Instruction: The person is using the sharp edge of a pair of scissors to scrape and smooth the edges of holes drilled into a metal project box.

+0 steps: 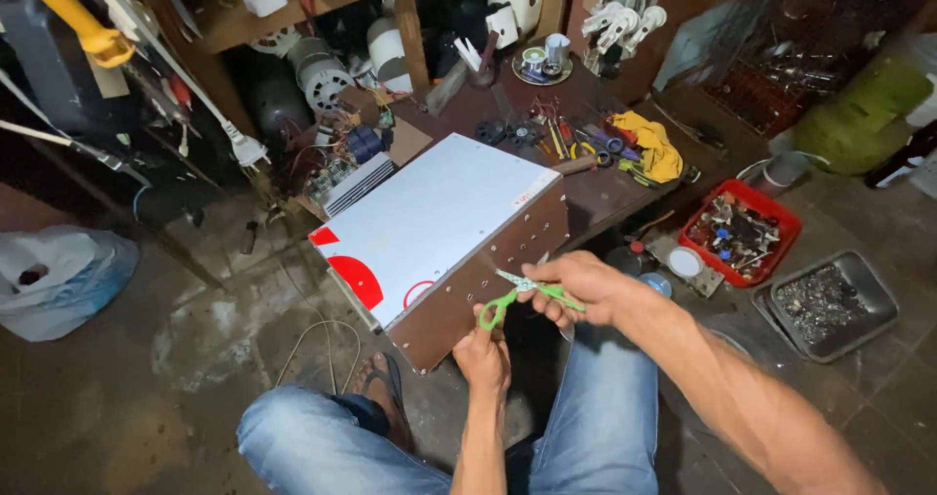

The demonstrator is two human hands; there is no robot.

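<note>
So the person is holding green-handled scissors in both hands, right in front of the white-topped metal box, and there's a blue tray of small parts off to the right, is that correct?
Not quite: the tray of small parts is red, not blue, as the head view shows. The rest stands: both the left hand and the right hand hold the green-handled scissors in front of the white-topped metal box.

Dark wooden tabletop [625,187], low, cluttered. White-topped metal case [429,222] with red marks laid across front edge, overhanging. Behind it: yellow cloth [656,145], hand tools [576,142], round tray [543,67] with cups. Concrete floor [146,388] stained; on it red tray [742,231] of small parts, grey metal tray [825,305] of screws, white plastic bag [59,278] at left.
</note>
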